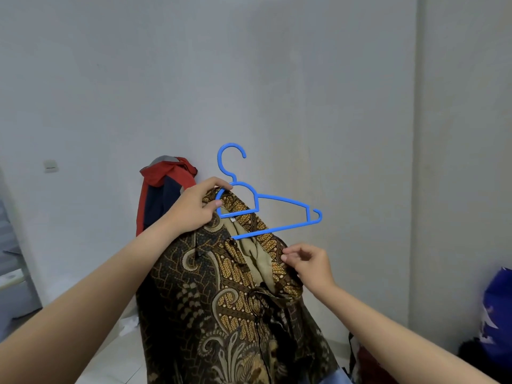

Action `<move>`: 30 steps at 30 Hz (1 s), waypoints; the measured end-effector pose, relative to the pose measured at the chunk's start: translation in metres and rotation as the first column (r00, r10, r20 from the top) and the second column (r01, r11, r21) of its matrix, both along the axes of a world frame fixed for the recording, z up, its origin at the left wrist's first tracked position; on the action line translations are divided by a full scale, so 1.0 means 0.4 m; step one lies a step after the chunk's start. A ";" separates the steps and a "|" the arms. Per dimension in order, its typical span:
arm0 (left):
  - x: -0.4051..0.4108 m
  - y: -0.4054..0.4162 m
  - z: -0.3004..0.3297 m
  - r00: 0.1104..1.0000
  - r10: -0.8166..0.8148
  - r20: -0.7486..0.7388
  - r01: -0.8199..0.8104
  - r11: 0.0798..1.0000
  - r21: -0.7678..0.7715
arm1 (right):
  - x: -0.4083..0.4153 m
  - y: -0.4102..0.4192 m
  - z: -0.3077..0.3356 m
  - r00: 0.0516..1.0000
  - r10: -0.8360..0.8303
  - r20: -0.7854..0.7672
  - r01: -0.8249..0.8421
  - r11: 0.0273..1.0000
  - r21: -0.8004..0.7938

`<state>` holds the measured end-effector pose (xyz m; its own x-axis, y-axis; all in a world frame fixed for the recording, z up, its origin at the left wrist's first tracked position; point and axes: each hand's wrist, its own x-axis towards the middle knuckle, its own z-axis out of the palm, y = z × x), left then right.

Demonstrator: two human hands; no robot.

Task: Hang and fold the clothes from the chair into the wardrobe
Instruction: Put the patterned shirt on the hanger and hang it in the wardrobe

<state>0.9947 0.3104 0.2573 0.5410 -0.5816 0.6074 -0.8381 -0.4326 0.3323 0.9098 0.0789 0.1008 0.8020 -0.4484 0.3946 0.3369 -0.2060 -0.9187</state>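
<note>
Batik shirt (221,300) is hanging from my left grip (194,209), which is pinching its collar together with the neck of the blue hanger (266,206). My right grip (307,261) is pinching the shirt's front edge just below the hanger's free arm. I am judging this as the hanging step: next, that bare arm needs feeding into the right shoulder. The cloth is brown-gold, patterned, draping limp, with a beige lining showing.

Bare wall (332,92) leaves room above; the red jacket (160,187) crowds behind-left.
</note>
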 end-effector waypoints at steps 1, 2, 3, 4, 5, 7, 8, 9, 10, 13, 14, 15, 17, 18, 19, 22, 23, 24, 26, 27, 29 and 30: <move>0.002 0.008 0.000 1.000 -0.003 -0.011 0.003 1.000 -0.005 | -0.004 -0.011 0.009 1.000 0.015 0.006 -0.016 0.999 0.038; 0.003 0.015 -0.001 1.000 -0.011 -0.021 0.011 1.000 -0.009 | -0.006 -0.023 0.019 1.000 0.024 0.012 -0.025 0.997 0.075; 0.006 0.023 0.000 0.999 -0.026 -0.037 0.025 1.000 -0.014 | -0.009 -0.037 0.030 0.999 0.028 0.018 -0.029 0.994 0.108; 0.010 0.029 0.000 0.997 -0.048 -0.059 0.047 0.999 -0.021 | -0.011 -0.051 0.042 0.999 0.033 0.021 -0.035 0.990 0.134; 0.014 0.035 0.002 0.994 -0.073 -0.086 0.070 0.997 -0.034 | -0.013 -0.066 0.054 0.999 0.043 0.020 -0.046 0.988 0.149; 0.020 0.046 0.009 0.984 -0.123 -0.129 0.115 0.991 -0.065 | -0.015 -0.095 0.077 0.995 0.098 0.014 -0.099 0.980 0.175; 0.022 0.050 0.014 0.979 -0.144 -0.143 0.134 0.988 -0.077 | -0.018 -0.106 0.089 0.991 0.134 0.015 -0.134 0.972 0.195; 0.022 0.054 0.020 0.974 -0.162 -0.155 0.150 0.985 -0.087 | -0.022 -0.116 0.100 0.987 0.162 0.020 -0.163 0.964 0.209; 0.020 0.056 0.025 0.969 -0.183 -0.165 0.169 0.981 -0.094 | -0.027 -0.124 0.113 0.983 0.181 0.028 -0.183 0.958 0.220; 0.012 0.058 0.041 0.952 -0.230 -0.200 0.215 0.972 -0.095 | -0.044 -0.144 0.146 0.973 0.229 0.039 -0.231 0.941 0.246; 0.015 0.059 0.045 0.952 -0.229 -0.201 0.216 0.973 -0.083 | -0.048 -0.150 0.154 0.970 0.239 0.035 -0.241 0.938 0.248; 0.021 0.062 0.048 0.957 -0.213 -0.197 0.205 0.977 -0.063 | -0.051 -0.156 0.162 0.970 0.242 0.032 -0.243 0.938 0.246; 0.029 0.067 0.052 0.967 -0.167 -0.193 0.169 0.986 -0.006 | -0.057 -0.163 0.173 0.976 0.213 0.042 -0.217 0.945 0.246; 0.035 0.069 0.051 0.969 -0.147 -0.196 0.154 0.988 0.018 | -0.061 -0.166 0.177 0.982 0.178 0.061 -0.188 0.951 0.247; 0.039 0.068 0.050 0.972 -0.129 -0.196 0.139 0.990 0.036 | -0.063 -0.168 0.180 0.987 0.134 0.089 -0.153 0.956 0.251; 0.037 0.057 0.047 0.979 -0.111 -0.169 0.121 0.991 0.050 | -0.070 -0.172 0.181 0.987 0.012 0.163 -0.051 0.970 0.236; 0.037 0.054 0.047 0.979 -0.114 -0.169 0.123 0.991 0.046 | -0.070 -0.171 0.181 0.984 -0.018 0.179 -0.020 0.978 0.210; 0.039 0.052 0.047 0.979 -0.117 -0.168 0.126 0.991 0.044 | -0.070 -0.168 0.181 0.980 -0.043 0.194 0.007 0.983 0.184; 0.043 0.050 0.047 0.981 -0.103 -0.162 0.112 0.992 0.048 | -0.070 -0.164 0.182 0.969 -0.085 0.231 0.055 0.989 0.134; 0.046 0.050 0.047 0.983 -0.093 -0.160 0.102 0.994 0.049 | -0.070 -0.162 0.182 0.963 -0.102 0.249 0.079 0.992 0.101; 0.049 0.051 0.046 0.985 -0.084 -0.151 0.092 0.994 0.050 | -0.071 -0.162 0.186 0.955 -0.134 0.264 0.139 0.990 0.002; 0.051 0.051 0.045 0.987 -0.082 -0.140 0.089 0.995 0.049 | -0.070 -0.165 0.187 0.954 -0.149 0.262 0.169 0.984 -0.054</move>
<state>1.0149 0.3309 0.2754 0.5641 -0.6597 0.4967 -0.8207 -0.3818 0.4250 0.8818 0.0130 0.1756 0.5908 -0.5231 0.6142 0.5157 -0.3406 -0.7861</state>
